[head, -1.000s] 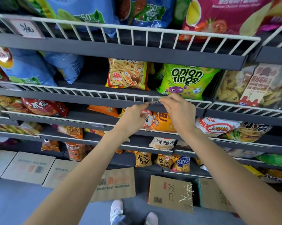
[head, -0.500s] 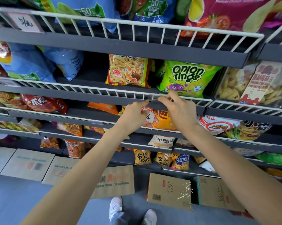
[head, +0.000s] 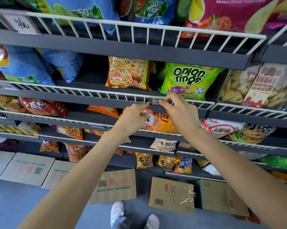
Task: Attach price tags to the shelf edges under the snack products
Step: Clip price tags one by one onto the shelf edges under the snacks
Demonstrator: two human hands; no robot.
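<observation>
Head view: we see both hands raised to wire shelf edge [head: 106,94] at frame centre, under onion rings bag [head: 187,80]. Right hand [head: 180,113] pinches small tag holder [head: 156,102] against rail with curled fingertips. Left hand [head: 134,118] grips red-and-white price tag [head: 147,119] in curled fingers, forefinger stretched up to touch holder. Prawn crackers bag [head: 128,72] just left of onion rings. Cardboard boxes [head: 172,195] on floor, lower frame.

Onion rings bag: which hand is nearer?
Right. The right hand is directly below the onion rings bag, its fingers at the wire rail under it. The left hand sits lower and further left, holding a price tag.
</observation>
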